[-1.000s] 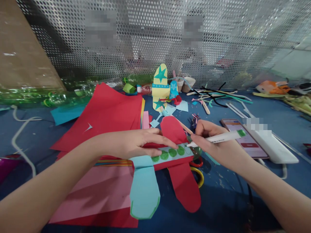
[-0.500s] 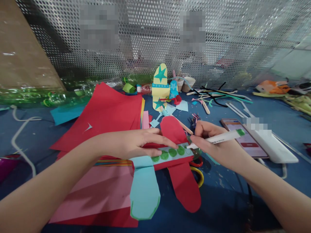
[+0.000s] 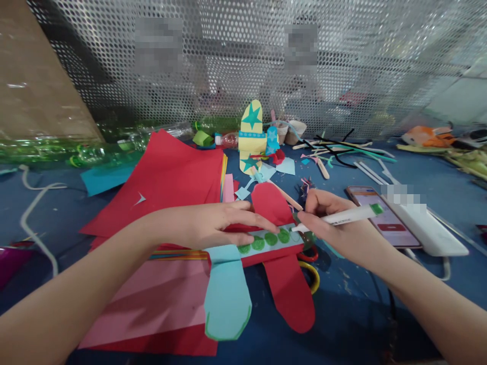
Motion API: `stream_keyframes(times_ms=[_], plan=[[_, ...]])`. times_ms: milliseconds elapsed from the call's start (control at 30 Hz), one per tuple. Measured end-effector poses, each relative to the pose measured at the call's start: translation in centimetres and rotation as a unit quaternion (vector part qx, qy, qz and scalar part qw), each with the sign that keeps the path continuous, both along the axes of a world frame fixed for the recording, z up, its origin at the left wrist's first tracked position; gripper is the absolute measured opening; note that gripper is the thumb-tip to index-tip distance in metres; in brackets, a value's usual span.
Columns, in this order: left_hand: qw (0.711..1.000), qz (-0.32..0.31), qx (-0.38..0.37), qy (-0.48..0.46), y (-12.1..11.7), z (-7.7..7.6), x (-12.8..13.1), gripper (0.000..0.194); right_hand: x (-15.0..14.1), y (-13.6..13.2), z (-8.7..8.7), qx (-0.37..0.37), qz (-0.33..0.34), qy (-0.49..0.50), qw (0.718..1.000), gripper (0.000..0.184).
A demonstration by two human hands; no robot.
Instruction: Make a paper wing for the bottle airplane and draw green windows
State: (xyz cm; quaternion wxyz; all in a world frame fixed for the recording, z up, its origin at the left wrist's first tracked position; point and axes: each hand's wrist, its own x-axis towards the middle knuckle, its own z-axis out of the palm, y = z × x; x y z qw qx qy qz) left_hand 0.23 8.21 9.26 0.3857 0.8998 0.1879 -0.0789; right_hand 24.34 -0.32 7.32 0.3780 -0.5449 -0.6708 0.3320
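Observation:
My right hand (image 3: 335, 220) grips a white marker (image 3: 352, 215) with a green end. The marker's tip meets the right end of a light blue paper strip (image 3: 272, 248), beside a row of several green dots. Spread flat, my left hand (image 3: 224, 223) presses on the strip, its fingers above the dots. Beneath lies a red paper cutout (image 3: 291, 294) with rounded lobes. A light blue rounded flap (image 3: 228, 299), edged in green, hangs off the strip's left end. Scissors with a yellow and red handle (image 3: 315, 278) are partly hidden under the cutout.
Red paper sheets (image 3: 167, 172) are stacked at left, with pink paper (image 3: 160, 299) in front. A phone (image 3: 388, 228) and a white power bank (image 3: 437, 233) lie at right. Behind stand a yellow paper plane (image 3: 251, 144), plastic bottles (image 3: 228, 140) and a perforated metal panel (image 3: 236, 61).
The marker's tip has shifted very slightly left on the strip, and its body has tilted a little. My left hand stays in place.

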Motion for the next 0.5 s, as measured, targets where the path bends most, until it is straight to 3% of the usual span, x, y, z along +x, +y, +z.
stream_keyframes(times_ms=[500], plan=[[1.0, 0.002, -0.004, 0.008, -0.06, 0.0, 0.06, 0.04, -0.01, -0.02, -0.06, 0.002, 0.004, -0.002, 1.0, 0.026]])
